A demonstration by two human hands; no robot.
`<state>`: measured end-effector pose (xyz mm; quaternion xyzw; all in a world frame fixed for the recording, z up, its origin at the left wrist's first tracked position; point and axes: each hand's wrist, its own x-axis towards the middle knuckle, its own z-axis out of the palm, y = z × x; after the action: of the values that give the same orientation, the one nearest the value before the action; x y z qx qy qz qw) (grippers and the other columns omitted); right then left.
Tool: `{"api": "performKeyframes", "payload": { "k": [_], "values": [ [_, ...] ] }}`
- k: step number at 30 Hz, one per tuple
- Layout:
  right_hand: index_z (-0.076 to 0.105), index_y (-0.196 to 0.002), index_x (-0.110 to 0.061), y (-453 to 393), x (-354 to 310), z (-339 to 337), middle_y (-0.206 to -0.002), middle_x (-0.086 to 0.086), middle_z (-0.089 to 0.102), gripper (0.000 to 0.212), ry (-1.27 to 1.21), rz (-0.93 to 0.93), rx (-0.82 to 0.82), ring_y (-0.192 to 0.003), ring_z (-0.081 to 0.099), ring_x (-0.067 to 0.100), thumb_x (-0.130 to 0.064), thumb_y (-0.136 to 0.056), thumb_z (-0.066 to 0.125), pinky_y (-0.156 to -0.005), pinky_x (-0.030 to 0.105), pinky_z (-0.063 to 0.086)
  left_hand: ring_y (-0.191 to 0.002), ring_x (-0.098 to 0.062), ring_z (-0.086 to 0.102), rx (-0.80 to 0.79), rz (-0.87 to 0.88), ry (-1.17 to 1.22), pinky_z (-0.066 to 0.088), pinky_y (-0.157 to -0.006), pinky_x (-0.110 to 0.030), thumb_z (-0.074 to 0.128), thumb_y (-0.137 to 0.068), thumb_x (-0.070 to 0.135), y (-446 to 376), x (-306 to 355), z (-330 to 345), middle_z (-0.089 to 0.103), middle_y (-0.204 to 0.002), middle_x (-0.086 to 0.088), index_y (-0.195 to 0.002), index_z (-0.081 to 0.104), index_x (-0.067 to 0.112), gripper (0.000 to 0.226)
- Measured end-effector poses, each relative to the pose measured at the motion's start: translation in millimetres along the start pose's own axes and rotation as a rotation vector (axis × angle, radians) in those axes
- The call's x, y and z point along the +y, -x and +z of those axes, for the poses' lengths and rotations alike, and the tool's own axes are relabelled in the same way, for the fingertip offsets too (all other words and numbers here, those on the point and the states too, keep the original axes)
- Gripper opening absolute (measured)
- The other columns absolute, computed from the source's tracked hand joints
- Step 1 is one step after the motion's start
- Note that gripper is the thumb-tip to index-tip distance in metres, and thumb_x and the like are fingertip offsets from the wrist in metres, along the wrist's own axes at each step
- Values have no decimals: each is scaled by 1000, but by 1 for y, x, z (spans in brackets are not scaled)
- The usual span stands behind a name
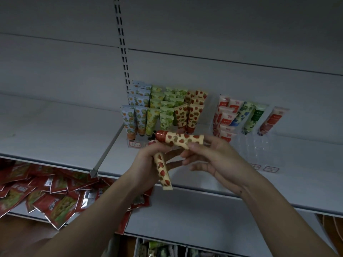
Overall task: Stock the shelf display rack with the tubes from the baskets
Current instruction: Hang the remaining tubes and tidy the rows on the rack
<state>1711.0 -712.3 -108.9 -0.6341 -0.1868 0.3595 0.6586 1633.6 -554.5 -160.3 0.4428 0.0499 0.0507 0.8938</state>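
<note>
Stocking is partly done: the left rack is nearly full, the right rack has empty slots (baskets unseen), and the left hand and right hand each pinch a strawberry tube.

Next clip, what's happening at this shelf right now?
A person stands at a white metal shelf, stocking a clear plastic display rack with patterned tubes. The right hand pinches a cream strawberry-print tube with a red cap, held level in front of the rack. The left hand grips a second strawberry-print tube, pointing down. Neither is placed yet. The rack's strawberry column sits just behind, partly filled.
</note>
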Motion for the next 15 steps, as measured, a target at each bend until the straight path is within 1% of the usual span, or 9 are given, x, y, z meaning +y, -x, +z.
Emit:
{"api": "performKeyframes", "payload": {
  "k": [2, 4, 6, 8, 10, 11, 12, 13, 15],
  "values": [
    [62, -110, -5, -1, -5, -5, -82, 13, 71, 21, 15, -78, 54, -74, 67, 24, -12, -90, 62, -64, 30, 56, -106, -24, 66, -9, -12, -107, 53, -90, -44, 48, -73, 12, 2, -1, 1, 70, -113, -8, -115, 65, 9, 46],
    [64, -104, -7, -2, -8, -8, -77, 9, 69, 14, -20, -149, 130, -68, 65, 20, -11, -92, 61, -58, 28, 55, -113, -23, 64, 1, -22, -297, 53, -95, -44, 54, -72, 17, 3, -2, 4, 67, -123, -6, -125, 61, 10, 53],
    [66, -101, -8, -5, -8, -8, -79, 6, 68, 10, -74, -216, 217, -67, 63, 18, -11, -93, 60, -55, 26, 54, -110, -20, 66, 79, -18, -471, 54, -93, -44, 60, -70, 18, 2, -4, 6, 68, -121, -3, -123, 64, 14, 54],
    [65, -101, -11, -9, -8, -4, -86, 8, 67, 9, -69, -290, 291, -67, 63, 17, -13, -94, 60, -53, 27, 53, -106, -17, 66, 176, -12, -592, 57, -88, -40, 58, -68, 14, -1, -9, 5, 70, -116, -3, -112, 69, 19, 46],
    [63, -103, -13, -13, -5, 3, -90, 11, 65, 9, -28, -356, 344, -64, 64, 20, -14, -95, 59, -51, 28, 53, -92, -13, 67, 229, 3, -725, 56, -80, -28, 61, -68, 14, -2, -13, 5, 73, -101, -2, -98, 71, 25, 34],
    [61, -106, -12, -15, -3, 6, -91, 11, 65, 11, -1, -382, 365, -62, 65, 21, -14, -96, 58, -50, 29, 53, -81, -10, 63, 231, 32, -821, 51, -74, -19, 63, -72, 11, -1, -13, 5, 73, -89, 3, -92, 70, 26, 27],
    [59, -109, -10, -18, -2, 8, -91, 12, 66, 13, 36, -408, 390, -61, 65, 22, -14, -97, 57, -51, 30, 55, -77, -7, 59, 230, 72, -944, 43, -69, -11, 63, -75, 6, 0, -13, 6, 70, -82, 11, -90, 69, 29, 27],
    [59, -111, -9, -21, 0, 9, -91, 12, 66, 15, 84, -437, 416, -61, 66, 23, -14, -97, 56, -53, 32, 56, -84, -3, 57, 227, 126, -1067, 38, -71, -5, 63, -77, 3, 0, -14, 5, 66, -89, 16, -92, 68, 31, 33],
    [61, -104, -14, -28, 2, 8, -87, 7, 67, 8, 186, -495, 464, -64, 67, 25, -15, -97, 57, -60, 38, 59, -111, 1, 49, 205, 211, -1290, 26, -83, 5, 62, -78, 3, -2, -17, 2, 58, -120, 15, -111, 69, 30, 44]
  ]
}}
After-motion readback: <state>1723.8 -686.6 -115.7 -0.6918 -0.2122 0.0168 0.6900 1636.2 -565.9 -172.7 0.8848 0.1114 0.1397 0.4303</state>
